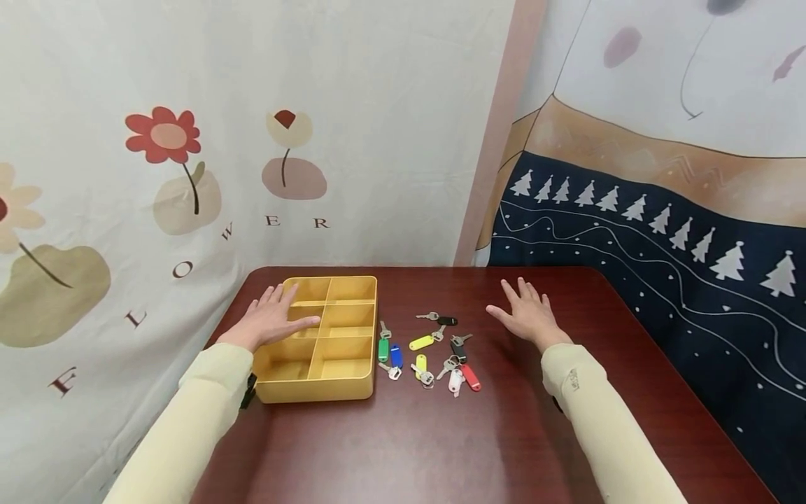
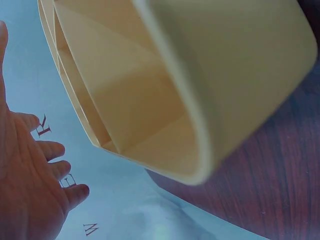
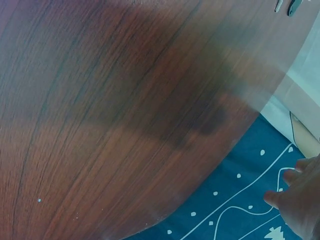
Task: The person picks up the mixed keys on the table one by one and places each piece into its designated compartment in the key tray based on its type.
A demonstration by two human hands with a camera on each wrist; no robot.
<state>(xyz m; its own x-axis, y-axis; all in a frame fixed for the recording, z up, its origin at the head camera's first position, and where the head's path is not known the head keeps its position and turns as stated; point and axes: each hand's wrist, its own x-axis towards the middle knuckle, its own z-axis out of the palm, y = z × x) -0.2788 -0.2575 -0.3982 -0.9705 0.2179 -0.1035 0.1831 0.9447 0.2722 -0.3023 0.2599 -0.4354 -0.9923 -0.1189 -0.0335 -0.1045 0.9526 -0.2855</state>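
- Scattered on the reddish-brown table (image 1: 390,455), around its middle: tagged keys (image 1: 421,363), with tags in green, blue, yellow, black, red and white.
- Just left of them: yellow box (image 1: 315,390), divided into six compartments.
- Over the box's left side in the head view: left hand (image 1: 272,318), fingers spread, gripping nothing.
- Right of the keys, apart from them: right hand (image 1: 525,315), likewise spread and holding nothing.
- On both arms: pale sleeves (image 1: 189,420).
- Behind: white flower-printed cloth (image 1: 403,126); at right, navy tree-printed cloth (image 1: 598,231).
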